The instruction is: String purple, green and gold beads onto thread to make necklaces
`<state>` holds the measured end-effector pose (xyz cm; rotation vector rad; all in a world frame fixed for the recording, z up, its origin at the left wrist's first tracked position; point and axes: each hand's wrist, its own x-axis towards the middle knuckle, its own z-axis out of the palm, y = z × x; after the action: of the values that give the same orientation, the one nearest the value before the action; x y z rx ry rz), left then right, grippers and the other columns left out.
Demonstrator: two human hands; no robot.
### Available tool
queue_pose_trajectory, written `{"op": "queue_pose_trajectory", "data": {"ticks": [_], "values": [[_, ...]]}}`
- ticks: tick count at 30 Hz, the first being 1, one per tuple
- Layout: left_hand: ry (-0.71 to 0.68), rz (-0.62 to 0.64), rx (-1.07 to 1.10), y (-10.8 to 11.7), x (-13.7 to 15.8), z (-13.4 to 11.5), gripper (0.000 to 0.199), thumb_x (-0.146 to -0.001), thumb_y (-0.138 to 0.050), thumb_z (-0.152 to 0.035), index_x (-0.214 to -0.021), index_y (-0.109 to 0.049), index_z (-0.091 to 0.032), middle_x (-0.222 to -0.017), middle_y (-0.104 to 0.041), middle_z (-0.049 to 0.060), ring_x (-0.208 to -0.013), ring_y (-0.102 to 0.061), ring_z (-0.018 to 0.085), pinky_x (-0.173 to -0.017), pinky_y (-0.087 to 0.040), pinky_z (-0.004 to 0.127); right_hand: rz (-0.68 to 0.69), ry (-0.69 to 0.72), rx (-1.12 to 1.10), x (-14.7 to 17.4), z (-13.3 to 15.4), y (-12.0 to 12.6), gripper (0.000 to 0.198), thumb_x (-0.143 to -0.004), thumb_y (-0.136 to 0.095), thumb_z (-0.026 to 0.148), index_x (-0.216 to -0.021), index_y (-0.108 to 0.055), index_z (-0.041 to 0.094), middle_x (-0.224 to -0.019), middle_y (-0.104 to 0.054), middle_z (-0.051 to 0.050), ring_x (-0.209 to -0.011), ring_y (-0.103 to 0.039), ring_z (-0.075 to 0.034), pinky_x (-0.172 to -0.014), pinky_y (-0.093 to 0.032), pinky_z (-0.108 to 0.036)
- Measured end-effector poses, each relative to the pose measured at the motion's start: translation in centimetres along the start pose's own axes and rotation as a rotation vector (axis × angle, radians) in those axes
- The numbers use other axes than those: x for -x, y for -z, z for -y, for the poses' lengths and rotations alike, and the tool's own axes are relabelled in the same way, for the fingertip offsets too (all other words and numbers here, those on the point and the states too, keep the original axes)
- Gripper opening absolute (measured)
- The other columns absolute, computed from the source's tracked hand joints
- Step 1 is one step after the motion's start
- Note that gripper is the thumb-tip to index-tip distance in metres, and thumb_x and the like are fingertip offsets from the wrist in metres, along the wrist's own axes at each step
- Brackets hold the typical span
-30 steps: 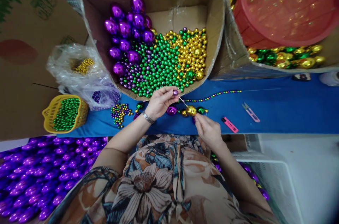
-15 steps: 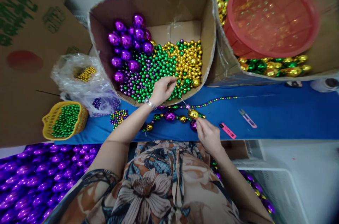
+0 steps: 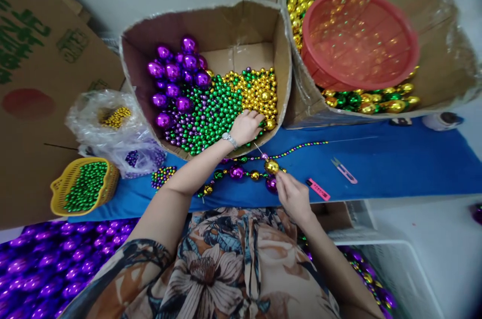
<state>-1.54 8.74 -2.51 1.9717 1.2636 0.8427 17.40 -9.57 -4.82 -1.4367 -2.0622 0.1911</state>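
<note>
Two cardboard boxes (image 3: 226, 27) are standing along a blue tabletop (image 3: 395, 158)

The left-hand box is holding purple, green and gold beads (image 3: 220, 108). On the tabletop in front, a strand of mixed balls (image 3: 236, 172) is lying. The left hand (image 3: 246, 127) is resting over the beads, its fingertips too hidden to tell its grip. The right hand (image 3: 295, 196) is pinching a gold ball (image 3: 271, 166) at its near edge; beyond it, a small lilac bead (image 3: 264, 156) is sitting on a thin needle (image 3: 258, 148).

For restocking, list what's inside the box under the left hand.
Large purple balls; smaller purple, green and gold beads. The left hand covers some; lower layers are hidden.
</note>
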Motion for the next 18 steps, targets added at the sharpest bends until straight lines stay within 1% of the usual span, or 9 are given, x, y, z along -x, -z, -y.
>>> {"op": "queue_pose_trajectory", "data": {"ticks": [1, 3, 5, 6, 8, 10, 12, 18], "values": [[0.033, -0.039, 0.095, 0.2, 0.2, -0.2, 0.03, -0.067, -0.075, -0.015, -0.097, -0.07, -0.018, -0.1, -0.065, 0.01, -0.106, -0.053, 0.029, -0.103, -0.036, 0.044, -0.004, -0.004, 0.001, 0.0, -0.1, 0.0, 0.024, -0.098, -0.042, 0.022, -0.098, -0.065, 0.018, -0.084, -0.072, -0.007, -0.072, -0.068, -0.015, -0.068, -0.05, -0.024], [0.138, -0.077, 0.387, 0.9, 1.0, -0.7, 0.031, -0.071, -0.075, -0.024, -0.101, -0.069, -0.018, -0.098, -0.065, 0.007, -0.095, -0.059, 0.023, -0.097, -0.044, 0.04, -0.015, -0.009, -0.004, -0.1, -0.2, 0.1, 0.023, -0.097, -0.042, 0.022, -0.098, -0.065, 0.018, -0.083, -0.072, -0.007, -0.072, -0.068, -0.015, -0.068, -0.05, -0.024], [0.274, -0.035, 0.741, 1.6, 2.2, -1.4, 0.032, -0.075, -0.073, -0.03, -0.105, -0.067, -0.019, -0.094, -0.066, 0.005, -0.084, -0.063, 0.018, -0.088, -0.05, 0.038, -0.027, -0.008, -0.012, -0.2, -0.2, 0.0, 0.022, -0.097, -0.042, 0.021, -0.099, -0.065, 0.017, -0.083, -0.072, -0.007, -0.072, -0.068, -0.015, -0.068, -0.05, -0.024], [0.335, -0.003, 0.898, 2.0, 2.8, -1.7, 0.033, -0.077, -0.072, -0.031, -0.106, -0.067, -0.019, -0.093, -0.066, 0.005, -0.081, -0.065, 0.017, -0.085, -0.052, 0.037, -0.033, -0.006, -0.014, -0.3, -0.2, 0.0, 0.022, -0.097, -0.043, 0.021, -0.098, -0.064, 0.017, -0.083, -0.073, -0.007, -0.072, -0.068, -0.015, -0.068, -0.05, -0.024], [0.423, 0.044, 1.113, 2.4, 4.1, -2.3, 0.032, -0.077, -0.072, -0.031, -0.107, -0.067, -0.018, -0.093, -0.068, 0.005, -0.083, -0.068, 0.017, -0.085, -0.054, 0.036, -0.035, -0.003, -0.014, -0.5, -0.2, -0.1, 0.021, -0.097, -0.044, 0.02, -0.098, -0.064, 0.017, -0.082, -0.073, -0.006, -0.071, -0.068, -0.014, -0.067, -0.049, -0.023], [0.47, 0.049, 1.209, 2.6, 5.1, -2.7, 0.03, -0.078, -0.072, -0.03, -0.106, -0.068, -0.018, -0.096, -0.07, 0.006, -0.088, -0.069, 0.017, -0.088, -0.055, 0.033, -0.024, -0.001, -0.009, -0.6, -0.1, -0.1, 0.021, -0.097, -0.044, 0.02, -0.097, -0.064, 0.017, -0.081, -0.072, -0.006, -0.07, -0.067, -0.014, -0.067, -0.048, -0.022], [0.492, 0.04, 1.25, 2.6, 5.8, -2.8, 0.029, -0.079, -0.072, -0.029, -0.105, -0.068, -0.018, -0.099, -0.071, 0.006, -0.09, -0.07, 0.017, -0.088, -0.056, 0.032, -0.009, 0.0, -0.009, -0.8, 0.0, -0.2, 0.022, -0.097, -0.043, 0.02, -0.096, -0.065, 0.017, -0.08, -0.072, -0.005, -0.07, -0.067, -0.013, -0.066, -0.047, -0.022], [0.487, 0.038, 1.229, 2.5, 6.6, -2.6, 0.034, -0.076, -0.075, -0.031, -0.107, -0.069, -0.019, -0.097, -0.072, 0.007, -0.087, -0.07, 0.017, -0.085, -0.058, 0.03, 0.006, -0.002, -0.008, -0.7, 0.1, -0.1, 0.023, -0.098, -0.042, 0.021, -0.096, -0.064, 0.017, -0.083, -0.072, -0.006, -0.072, -0.067, -0.014, -0.067, -0.047, -0.023]]}}
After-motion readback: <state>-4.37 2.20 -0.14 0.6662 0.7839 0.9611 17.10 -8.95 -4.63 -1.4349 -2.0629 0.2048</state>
